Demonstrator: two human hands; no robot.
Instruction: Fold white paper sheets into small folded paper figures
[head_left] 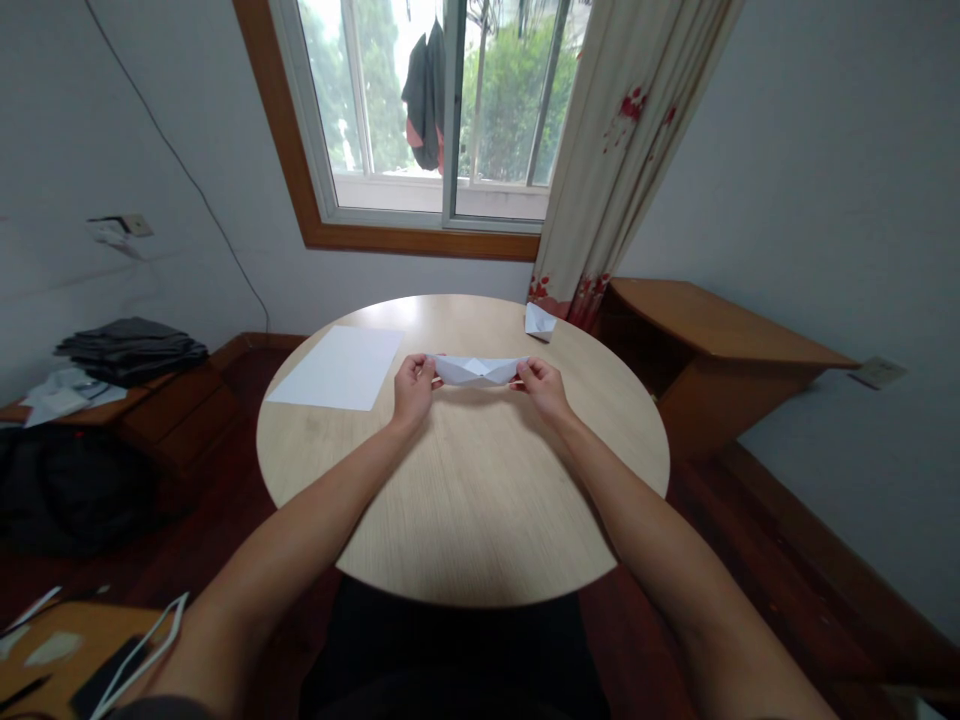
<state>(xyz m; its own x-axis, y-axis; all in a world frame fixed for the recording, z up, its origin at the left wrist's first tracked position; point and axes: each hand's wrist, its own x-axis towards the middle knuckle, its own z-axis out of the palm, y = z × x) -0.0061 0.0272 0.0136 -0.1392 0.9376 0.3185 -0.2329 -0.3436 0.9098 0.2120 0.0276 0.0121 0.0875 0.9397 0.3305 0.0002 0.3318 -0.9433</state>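
And here in the centre of the frame is the folded white paper (480,371), stretched level between two hands just over the round table (465,500). The left hand (412,392) pinches its left end, the right hand (543,388) its right end; thumbs on the near side, and most of the fingers tucked away behind the paper. A small pointed fold shows at its middle, but the far side is hidden; it might be touching the tabletop or just above it, hard to call from this angle.

Left of centre, a flat white sheet (337,368) lies near the left hand. Up beyond the right hand, a small folded paper piece (539,322) sits near the table's far edge, its exact shape too small to read.

Out to the edges now! The black bag (75,490) is cut by the left border, its details lost in shadow. At lower left, a white cord (142,655) runs out of the frame. At the top, the window (502,130) is cropped, a dark garment (426,95) partly masked by its central bar.
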